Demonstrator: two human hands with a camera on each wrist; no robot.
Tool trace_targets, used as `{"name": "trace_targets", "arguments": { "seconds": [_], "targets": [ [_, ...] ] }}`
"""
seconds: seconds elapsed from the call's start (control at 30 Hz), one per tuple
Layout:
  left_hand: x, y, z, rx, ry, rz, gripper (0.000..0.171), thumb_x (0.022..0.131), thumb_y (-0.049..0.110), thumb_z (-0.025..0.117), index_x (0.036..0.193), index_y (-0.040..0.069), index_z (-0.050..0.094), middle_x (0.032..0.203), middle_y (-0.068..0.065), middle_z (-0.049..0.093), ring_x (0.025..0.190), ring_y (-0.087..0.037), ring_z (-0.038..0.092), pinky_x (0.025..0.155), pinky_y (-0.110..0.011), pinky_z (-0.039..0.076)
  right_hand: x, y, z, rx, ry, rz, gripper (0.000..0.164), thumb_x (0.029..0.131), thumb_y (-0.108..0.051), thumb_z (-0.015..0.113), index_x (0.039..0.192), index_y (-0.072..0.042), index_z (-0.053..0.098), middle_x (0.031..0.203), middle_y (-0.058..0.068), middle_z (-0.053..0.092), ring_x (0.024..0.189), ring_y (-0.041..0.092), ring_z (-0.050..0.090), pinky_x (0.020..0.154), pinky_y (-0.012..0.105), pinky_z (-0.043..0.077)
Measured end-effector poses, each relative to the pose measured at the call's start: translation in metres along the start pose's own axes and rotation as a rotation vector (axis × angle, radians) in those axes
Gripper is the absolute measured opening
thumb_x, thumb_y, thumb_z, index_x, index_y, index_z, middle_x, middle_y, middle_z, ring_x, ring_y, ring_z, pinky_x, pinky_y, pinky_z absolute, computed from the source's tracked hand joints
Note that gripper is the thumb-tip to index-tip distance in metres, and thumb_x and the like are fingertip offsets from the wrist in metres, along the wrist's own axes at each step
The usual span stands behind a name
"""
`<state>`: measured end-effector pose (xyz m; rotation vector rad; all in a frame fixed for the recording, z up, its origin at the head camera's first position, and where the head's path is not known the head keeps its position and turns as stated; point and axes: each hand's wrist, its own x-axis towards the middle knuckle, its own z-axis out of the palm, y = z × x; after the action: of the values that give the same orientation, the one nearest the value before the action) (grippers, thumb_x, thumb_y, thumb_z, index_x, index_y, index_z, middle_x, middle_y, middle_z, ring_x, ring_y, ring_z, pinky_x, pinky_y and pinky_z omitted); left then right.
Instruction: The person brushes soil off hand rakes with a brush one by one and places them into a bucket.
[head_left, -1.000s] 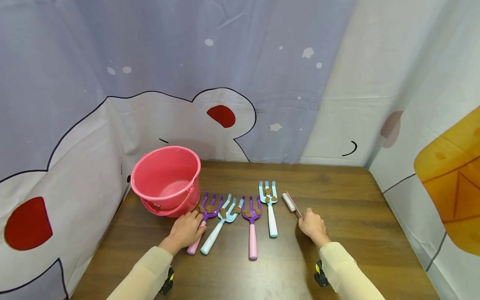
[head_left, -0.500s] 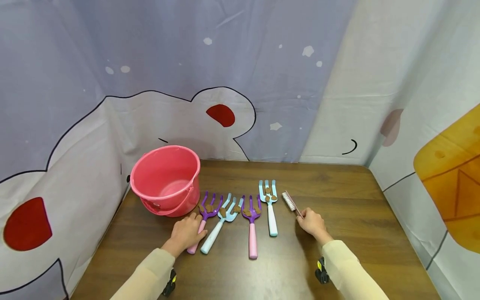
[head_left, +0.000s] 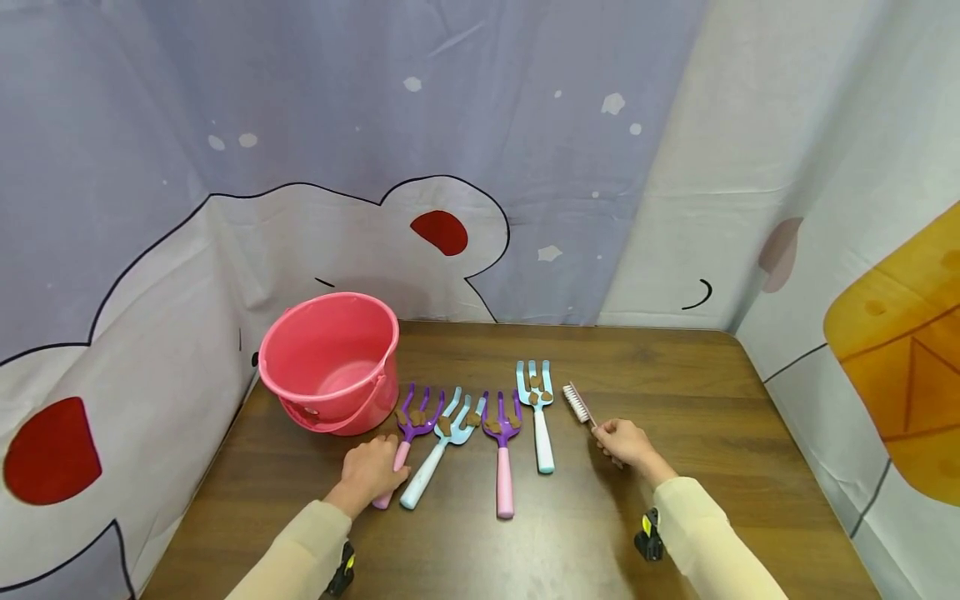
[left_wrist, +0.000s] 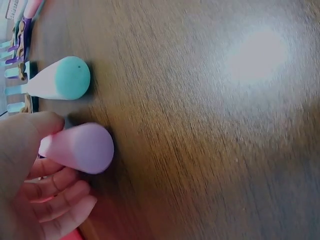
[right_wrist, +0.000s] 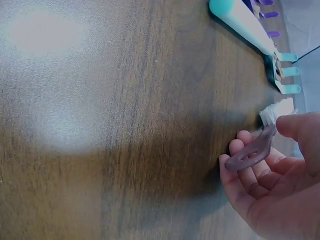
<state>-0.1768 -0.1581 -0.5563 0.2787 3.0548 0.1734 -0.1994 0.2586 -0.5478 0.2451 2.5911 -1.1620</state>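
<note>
Head view: leftmost purple-and-pink fork [head_left: 402, 452] sits right under the left hand [head_left: 371, 468], way closer to it than to the other one, long axis running forward and a bit right, prongs out past the fingers. That hand's got the handle pinched thumb-to-fingers. The right hand [head_left: 624, 442] grips the brush [head_left: 577, 404], bristles poking out ahead and to its left.

Near the far left corner of the brown wood-grained desk [head_left: 480, 558], the bucket [head_left: 330, 371] is coral pink. Purple hand forks [head_left: 412, 431] carry pink handles, pale blue hand forks [head_left: 540, 417] white ones; the brush [head_left: 579, 406] has white bristles on dusky pink.
</note>
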Motion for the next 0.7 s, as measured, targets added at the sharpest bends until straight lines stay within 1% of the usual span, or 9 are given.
{"name": "trace_targets", "arguments": {
  "seconds": [0.1,0.27,0.47,0.7],
  "targets": [
    [0.0002,0.0,0.0011,-0.019,-0.003,-0.023,0.041,0.065,0.04,0.067,0.087,0.007,0.056,0.072,-0.005,0.055,0.059,-0.024,0.055,0.044,-0.037,0.039,-0.0012,-0.0007,-0.0012,0.062,-0.025,0.008,0.025,0.086,-0.02,0.047,0.084,0.004,0.054,0.061,0.006,0.053,0.04,0.009,0.042,0.039,0.025,0.039],
    [0.0008,-0.0012,0.0026,-0.039,-0.012,-0.066,0.037,0.066,0.034,0.066,0.086,0.006,0.055,0.068,-0.009,0.055,0.056,-0.026,0.054,0.043,-0.038,0.038,-0.004,-0.0033,-0.0028,0.122,-0.055,0.015,0.024,0.087,-0.015,0.046,0.091,0.008,0.052,0.065,0.008,0.054,0.042,0.009,0.044,0.041,0.026,0.041],
    [0.0003,-0.0024,0.0013,-0.049,-0.012,-0.08,0.035,0.067,0.032,0.067,0.085,0.006,0.054,0.068,-0.009,0.055,0.057,-0.027,0.055,0.044,-0.038,0.039,-0.0035,-0.0042,-0.0024,0.144,-0.067,0.03,0.022,0.087,-0.013,0.046,0.093,0.008,0.051,0.066,0.008,0.054,0.046,0.01,0.046,0.043,0.028,0.042],
    [-0.0016,-0.0012,-0.0003,-0.014,0.013,-0.067,0.034,0.067,0.032,0.07,0.08,0.005,0.053,0.068,-0.01,0.055,0.058,-0.029,0.056,0.045,-0.039,0.041,-0.0045,-0.0038,-0.002,0.135,-0.068,0.036,0.022,0.086,-0.013,0.048,0.094,0.007,0.052,0.069,0.007,0.056,0.05,0.011,0.049,0.045,0.026,0.043]
  ]
}}
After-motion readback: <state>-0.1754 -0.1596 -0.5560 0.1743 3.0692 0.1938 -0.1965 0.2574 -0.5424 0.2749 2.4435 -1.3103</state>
